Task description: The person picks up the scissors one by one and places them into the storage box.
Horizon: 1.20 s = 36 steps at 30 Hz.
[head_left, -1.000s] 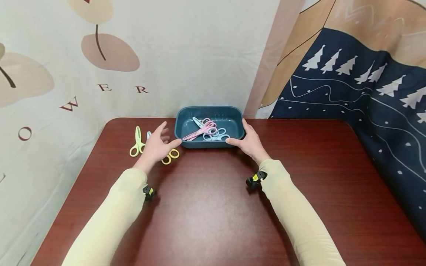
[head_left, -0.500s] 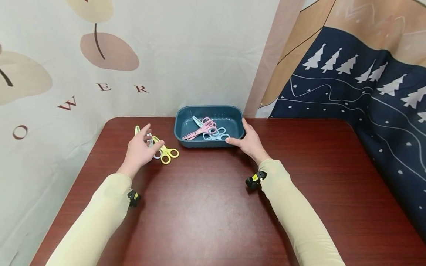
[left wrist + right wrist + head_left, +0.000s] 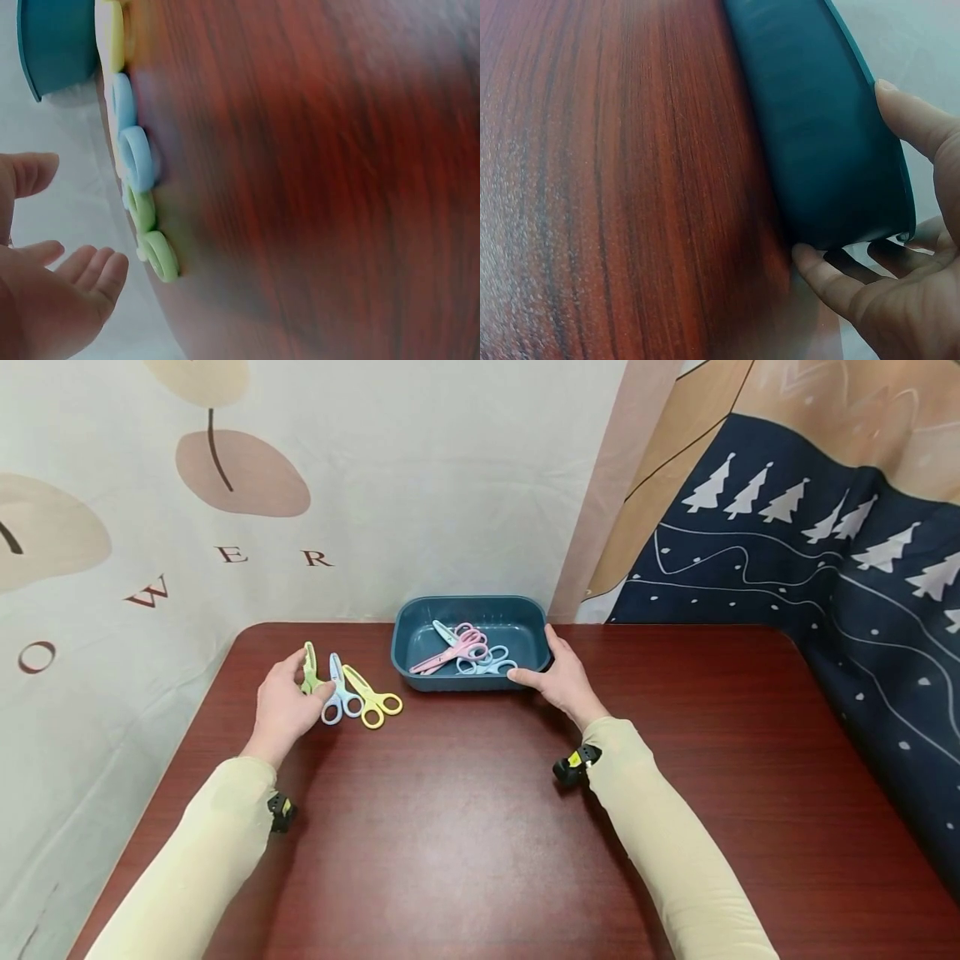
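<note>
In the head view my left hand (image 3: 287, 707) is at the green scissors (image 3: 310, 667), covering their handles. The left wrist view shows its thumb (image 3: 37, 172) apart from the other fingers, with nothing held between them. Blue scissors (image 3: 335, 675) and yellow scissors (image 3: 367, 692) lie just to the right on the table. My right hand (image 3: 564, 681) grips the right front corner of a dark teal plastic bin (image 3: 465, 683). Its thumb (image 3: 904, 116) is on the rim and its fingers reach around the end wall. Inside the bin lie pink scissors (image 3: 459, 650) and light blue scissors (image 3: 487, 665).
The bin stands at the far edge of the dark red wooden table (image 3: 465, 827), against a pale printed cloth (image 3: 420, 485). A dark blue cloth with white trees (image 3: 780, 560) hangs along the right side.
My left hand has moved left from the bin's left front corner, past the yellow and blue scissors, to the green scissors. The right hand stays at the bin, and the bin has not moved.
</note>
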{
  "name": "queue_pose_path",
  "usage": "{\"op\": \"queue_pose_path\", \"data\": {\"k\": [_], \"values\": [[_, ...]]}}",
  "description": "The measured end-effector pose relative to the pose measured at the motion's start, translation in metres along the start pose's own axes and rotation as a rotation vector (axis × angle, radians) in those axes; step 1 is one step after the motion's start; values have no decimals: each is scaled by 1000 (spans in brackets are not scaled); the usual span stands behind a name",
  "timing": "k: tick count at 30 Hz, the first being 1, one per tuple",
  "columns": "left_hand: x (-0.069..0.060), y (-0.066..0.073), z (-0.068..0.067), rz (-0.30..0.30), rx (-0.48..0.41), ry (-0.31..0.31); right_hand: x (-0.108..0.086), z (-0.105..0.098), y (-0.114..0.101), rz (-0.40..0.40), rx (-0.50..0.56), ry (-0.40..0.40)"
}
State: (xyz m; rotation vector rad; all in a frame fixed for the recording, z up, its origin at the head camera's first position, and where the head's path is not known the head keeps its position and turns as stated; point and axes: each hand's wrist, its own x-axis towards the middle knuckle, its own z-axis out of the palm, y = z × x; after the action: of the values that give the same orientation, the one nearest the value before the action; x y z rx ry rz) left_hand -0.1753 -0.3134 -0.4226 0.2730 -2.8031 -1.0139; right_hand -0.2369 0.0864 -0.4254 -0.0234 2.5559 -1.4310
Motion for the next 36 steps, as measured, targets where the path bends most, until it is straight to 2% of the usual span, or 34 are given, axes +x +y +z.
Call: {"op": "queue_pose_path", "data": {"k": [4, 10, 16, 22, 26, 36], "values": [[0, -7, -2, -35, 24, 16, 0, 1, 1, -2, -1, -1], [1, -18, -3, -102, 40, 3, 0, 2, 1, -6, 6, -6], [1, -25, -3, -135, 37, -11, -1, 2, 0, -7, 4, -6], [2, -30, -1, -101, 88, -11, -2, 3, -1, -21, -7, 1], [4, -33, -1, -83, 138, -33, -2, 2, -1, -29, -14, 1], [9, -33, -2, -97, 177, -94, -2, 0, 1, -17, -6, 7]]}}
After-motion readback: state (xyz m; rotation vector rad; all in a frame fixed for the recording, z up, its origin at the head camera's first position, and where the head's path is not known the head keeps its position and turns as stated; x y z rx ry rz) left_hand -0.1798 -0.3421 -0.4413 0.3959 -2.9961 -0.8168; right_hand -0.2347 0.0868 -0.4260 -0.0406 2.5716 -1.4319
